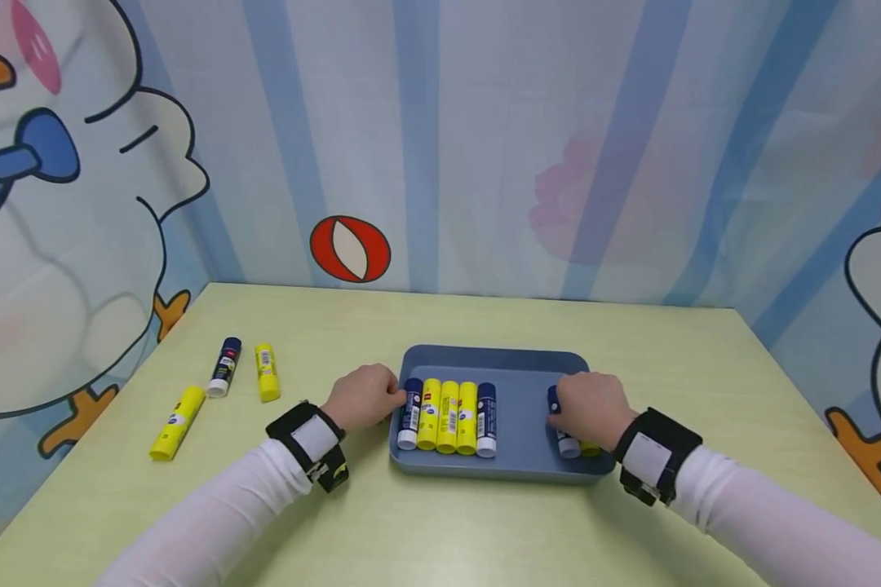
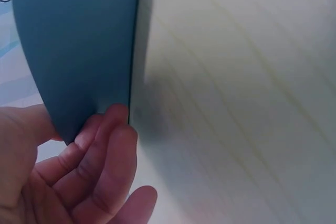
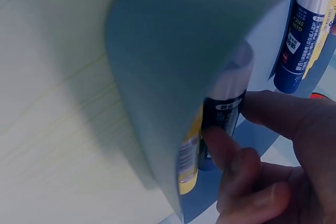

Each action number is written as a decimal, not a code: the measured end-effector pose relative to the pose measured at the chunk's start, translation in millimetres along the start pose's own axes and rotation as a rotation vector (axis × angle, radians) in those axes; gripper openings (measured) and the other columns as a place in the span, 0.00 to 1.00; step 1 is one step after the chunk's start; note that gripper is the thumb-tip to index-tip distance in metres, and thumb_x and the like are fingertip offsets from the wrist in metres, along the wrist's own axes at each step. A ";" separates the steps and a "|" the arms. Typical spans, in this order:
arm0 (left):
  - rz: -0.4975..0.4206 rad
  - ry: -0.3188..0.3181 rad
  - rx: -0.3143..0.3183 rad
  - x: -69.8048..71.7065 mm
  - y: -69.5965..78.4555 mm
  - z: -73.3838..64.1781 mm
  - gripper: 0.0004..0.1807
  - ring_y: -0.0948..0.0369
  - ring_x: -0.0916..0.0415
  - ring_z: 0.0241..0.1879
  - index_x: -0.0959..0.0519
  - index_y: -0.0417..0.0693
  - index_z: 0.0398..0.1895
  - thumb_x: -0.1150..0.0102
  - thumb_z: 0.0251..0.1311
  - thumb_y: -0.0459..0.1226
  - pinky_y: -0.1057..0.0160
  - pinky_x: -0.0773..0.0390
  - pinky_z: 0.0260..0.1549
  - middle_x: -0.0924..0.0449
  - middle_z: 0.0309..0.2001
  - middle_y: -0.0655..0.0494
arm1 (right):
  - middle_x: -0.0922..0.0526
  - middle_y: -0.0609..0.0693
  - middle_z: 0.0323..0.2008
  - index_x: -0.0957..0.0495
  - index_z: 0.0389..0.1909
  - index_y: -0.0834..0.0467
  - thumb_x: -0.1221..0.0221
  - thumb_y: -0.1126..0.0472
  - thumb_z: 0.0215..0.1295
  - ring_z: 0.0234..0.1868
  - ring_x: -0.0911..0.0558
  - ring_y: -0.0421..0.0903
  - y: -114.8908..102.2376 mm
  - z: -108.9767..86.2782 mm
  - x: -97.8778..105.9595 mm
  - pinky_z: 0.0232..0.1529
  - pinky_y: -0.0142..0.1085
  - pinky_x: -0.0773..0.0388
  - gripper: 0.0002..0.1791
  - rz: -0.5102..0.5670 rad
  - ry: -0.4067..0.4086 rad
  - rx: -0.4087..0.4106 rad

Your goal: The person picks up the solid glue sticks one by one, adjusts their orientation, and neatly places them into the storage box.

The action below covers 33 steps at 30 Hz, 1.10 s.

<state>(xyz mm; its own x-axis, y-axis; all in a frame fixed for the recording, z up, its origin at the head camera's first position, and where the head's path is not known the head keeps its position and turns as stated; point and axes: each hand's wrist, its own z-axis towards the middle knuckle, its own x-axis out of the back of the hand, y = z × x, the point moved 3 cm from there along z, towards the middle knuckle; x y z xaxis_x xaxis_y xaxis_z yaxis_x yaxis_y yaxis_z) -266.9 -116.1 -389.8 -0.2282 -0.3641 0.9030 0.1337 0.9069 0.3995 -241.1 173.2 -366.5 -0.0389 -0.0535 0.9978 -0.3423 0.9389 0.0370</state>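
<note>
Thumb and finger clamped on its dark barrel, a person's right hand [image 1: 595, 408] pinches a navy glue stick [image 3: 223, 114] at the tray's three o'clock, beside a yellow glue stick [image 3: 189, 163] set against the end wall; a grip across the sides seems to suit a stick lying so close to its neighbor. At nine o'clock, the left hand [image 1: 365, 397] pinches the wall of the blue-gray tray [image 1: 524, 416], thumb on one face and curled fingers on the other, probably to keep it from sliding. Just inside that grip, five sticks lie side by side, navy at each end [image 1: 409, 416] [image 1: 486, 420] and three yellow ones [image 1: 448, 417] between, their ends roughly level, an arrangement that appears to save space and leaves a gap in the middle toward three o'clock. Black wristbands [image 1: 316, 440] [image 1: 657, 455] circle both white sleeves [image 1: 216, 509]. Beyond the tray, between nine and ten o'clock, one loose navy stick [image 1: 224, 367] and two loose yellow sticks [image 1: 267, 372] [image 1: 178, 424] lie apart from it on the pale table [image 1: 484, 530], before a striped backdrop [image 1: 484, 122] at twelve.
</note>
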 end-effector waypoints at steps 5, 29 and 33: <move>0.004 0.004 -0.004 -0.1 0.1 0.3 0.18 0.61 0.30 0.17 0.24 0.47 0.17 0.41 0.65 0.42 0.68 0.36 0.16 0.27 0.16 0.57 | 0.33 0.46 0.13 0.30 0.14 0.56 0.34 0.50 0.60 0.14 0.31 0.42 1.7 -1.8 0.0 0.14 0.33 0.38 0.22 0.002 0.002 -0.006; 0.030 0.002 -0.029 2.1 3.2 -0.6 0.17 0.61 0.30 0.17 0.25 0.47 0.16 0.41 0.64 0.40 0.68 0.36 0.16 0.26 0.15 0.57 | 0.24 0.48 0.17 0.25 0.45 0.71 0.42 0.52 0.68 0.17 0.25 0.44 51.2 -31.8 1.0 0.19 0.37 0.29 0.23 0.394 0.002 -0.181; 0.021 -0.007 -0.032 -0.1 1.6 1.3 0.17 0.61 0.30 0.17 0.25 0.47 0.16 0.41 0.64 0.40 0.68 0.36 0.16 0.26 0.16 0.57 | 0.21 0.49 0.20 0.29 0.52 0.75 0.45 0.54 0.71 0.17 0.21 0.45 54.9 -32.3 -13.4 0.22 0.38 0.24 0.25 0.548 -0.082 -0.159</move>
<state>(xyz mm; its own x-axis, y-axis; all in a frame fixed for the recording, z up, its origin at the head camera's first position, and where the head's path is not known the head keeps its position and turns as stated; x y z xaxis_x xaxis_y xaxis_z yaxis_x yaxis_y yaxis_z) -267.9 -114.3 -389.5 -0.2320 -0.3433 0.9101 0.1690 0.9072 0.3853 -229.1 236.5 -376.0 -0.2458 0.4349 0.8662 -0.1067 0.8761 -0.4702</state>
